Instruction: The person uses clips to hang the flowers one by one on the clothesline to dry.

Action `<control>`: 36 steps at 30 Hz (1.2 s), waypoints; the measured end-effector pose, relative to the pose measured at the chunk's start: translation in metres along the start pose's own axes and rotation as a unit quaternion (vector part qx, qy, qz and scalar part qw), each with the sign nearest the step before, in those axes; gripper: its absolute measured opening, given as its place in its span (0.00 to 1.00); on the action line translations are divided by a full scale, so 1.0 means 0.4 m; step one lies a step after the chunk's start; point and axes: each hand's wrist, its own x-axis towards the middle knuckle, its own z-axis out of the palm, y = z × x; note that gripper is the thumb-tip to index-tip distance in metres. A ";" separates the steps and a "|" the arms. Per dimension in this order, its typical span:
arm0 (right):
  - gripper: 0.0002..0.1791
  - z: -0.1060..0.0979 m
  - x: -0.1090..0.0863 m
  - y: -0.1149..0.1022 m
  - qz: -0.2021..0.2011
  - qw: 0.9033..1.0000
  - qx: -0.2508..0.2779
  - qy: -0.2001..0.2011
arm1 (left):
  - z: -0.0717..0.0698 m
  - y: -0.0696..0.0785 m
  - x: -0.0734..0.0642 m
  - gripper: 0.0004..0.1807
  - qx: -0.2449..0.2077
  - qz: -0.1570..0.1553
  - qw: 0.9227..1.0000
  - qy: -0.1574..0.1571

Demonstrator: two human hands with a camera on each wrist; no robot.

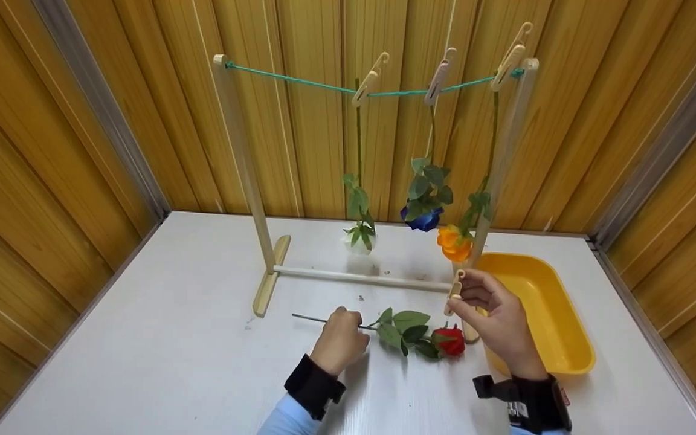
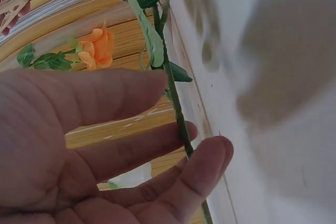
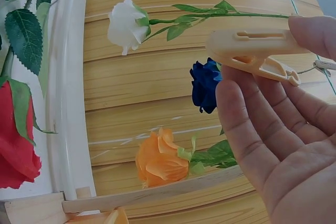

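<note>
My left hand (image 1: 339,341) is at the stem of a red rose (image 1: 449,342), which lies on the white table with its bloom to the right. In the left wrist view, its fingers and thumb close about the green stem (image 2: 178,114). My right hand (image 1: 502,320) pinches a cream clothespin (image 1: 454,294) between thumb and fingers, above and right of the red bloom; in the right wrist view the clothespin (image 3: 257,48) lies sideways. Upside down from a green cord (image 1: 299,79) hang a white rose (image 1: 360,240), a blue rose (image 1: 422,217) and an orange rose (image 1: 455,243), each held by a clothespin.
A wooden stand (image 1: 244,157) with two posts and a low crossbar (image 1: 360,277) carries the cord. Behind the right hand sits a yellow basin (image 1: 568,320). Wood-patterned walls (image 1: 299,36) enclose the white table (image 1: 161,338) at the back and both sides.
</note>
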 end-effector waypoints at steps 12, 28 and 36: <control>0.24 0.001 0.000 -0.002 0.006 1.000 -0.003 -0.001 | 0.024 0.000 -0.005 0.10 0.069 0.026 0.997 0.024; 0.24 0.000 -0.004 -0.010 0.010 1.000 0.001 -0.006 | 0.068 -0.004 -0.013 0.08 0.198 0.068 0.969 0.127; 0.24 -0.002 -0.001 -0.004 0.023 1.000 -0.001 -0.007 | 0.057 0.007 -0.005 0.07 0.198 0.073 0.968 0.135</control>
